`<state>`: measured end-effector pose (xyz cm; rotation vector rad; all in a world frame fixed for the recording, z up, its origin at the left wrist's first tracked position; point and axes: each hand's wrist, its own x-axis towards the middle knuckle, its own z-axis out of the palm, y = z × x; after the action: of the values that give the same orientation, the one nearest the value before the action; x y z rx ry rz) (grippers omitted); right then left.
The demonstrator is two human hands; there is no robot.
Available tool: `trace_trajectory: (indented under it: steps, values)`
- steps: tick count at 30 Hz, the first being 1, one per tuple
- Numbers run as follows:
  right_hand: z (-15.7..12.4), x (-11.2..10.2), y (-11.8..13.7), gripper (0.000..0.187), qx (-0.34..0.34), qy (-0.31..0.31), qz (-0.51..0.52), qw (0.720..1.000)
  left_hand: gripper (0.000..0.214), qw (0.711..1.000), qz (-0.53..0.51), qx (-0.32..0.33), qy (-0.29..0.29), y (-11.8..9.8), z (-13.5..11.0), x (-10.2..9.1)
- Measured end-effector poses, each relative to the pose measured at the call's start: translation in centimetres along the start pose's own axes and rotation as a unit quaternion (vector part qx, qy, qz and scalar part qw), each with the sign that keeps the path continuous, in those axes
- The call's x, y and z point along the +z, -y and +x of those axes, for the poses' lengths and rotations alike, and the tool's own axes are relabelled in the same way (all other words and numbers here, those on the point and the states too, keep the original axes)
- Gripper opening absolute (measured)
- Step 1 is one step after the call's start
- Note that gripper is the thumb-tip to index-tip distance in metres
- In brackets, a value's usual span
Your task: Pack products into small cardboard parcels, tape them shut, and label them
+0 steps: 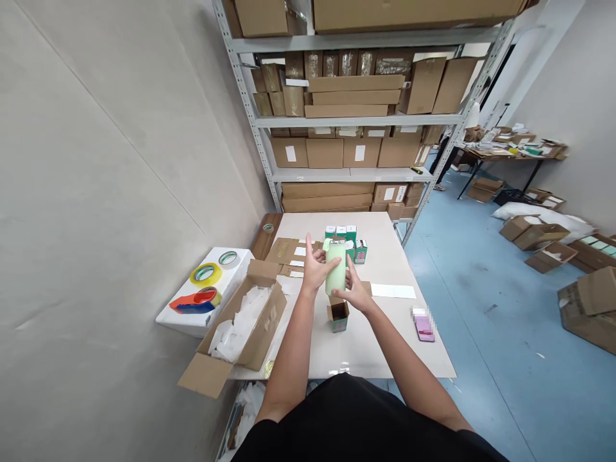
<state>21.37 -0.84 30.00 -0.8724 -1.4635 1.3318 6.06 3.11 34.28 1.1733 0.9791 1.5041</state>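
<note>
Between my two hands, above the table, is an upright light green tumbler (335, 273) with a metallic band near its top. My left hand (316, 264) grips its upper left side, thumb across the front. Around its lower right side is my right hand (355, 289), fingers curled against it. Just below stands a small green box (339, 319) with its top flaps open and a dark inside. Behind the tumbler, several green and white boxes (341, 231) stand in a group, partly hidden by the tumbler and my hands.
On the left, an open carton (262, 327) holds white wrapping paper. Beside it, tape rolls (205, 274) and a red-and-blue tape dispenser (196, 301) lie on a white surface. A pink phone-like item (424, 326) is at the table's right. A shelf rack (346, 120) with cartons stands behind.
</note>
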Motion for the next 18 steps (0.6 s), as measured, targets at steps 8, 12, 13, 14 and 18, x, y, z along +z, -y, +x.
trace_trajectory:
  steps: [8,12,13,14,18]
  values:
    - [0.5,-1.1,-0.8,0.137,-0.014,-0.067,-0.058,0.996,0.141,0.999,0.03,-0.001,0.011,0.5,0.3,0.2]
    - [0.4,-1.4,-1.4,0.127,0.009,-0.018,-0.024,1.0,0.122,0.998,-0.006,-0.021,0.064,1.3,0.4,-0.5]
    - [0.4,-1.5,-1.7,0.127,0.015,-0.02,-0.027,0.999,0.114,0.997,-0.003,-0.024,0.075,1.5,0.4,-0.8]
    - [0.4,-1.6,-2.1,0.128,0.018,-0.028,-0.037,0.999,0.105,0.997,0.01,-0.027,0.078,1.6,0.5,-1.1]
    - [0.5,-1.7,-4.9,0.131,0.03,-0.062,-0.095,0.993,0.077,0.99,0.132,-0.027,0.049,2.3,1.3,-2.3]
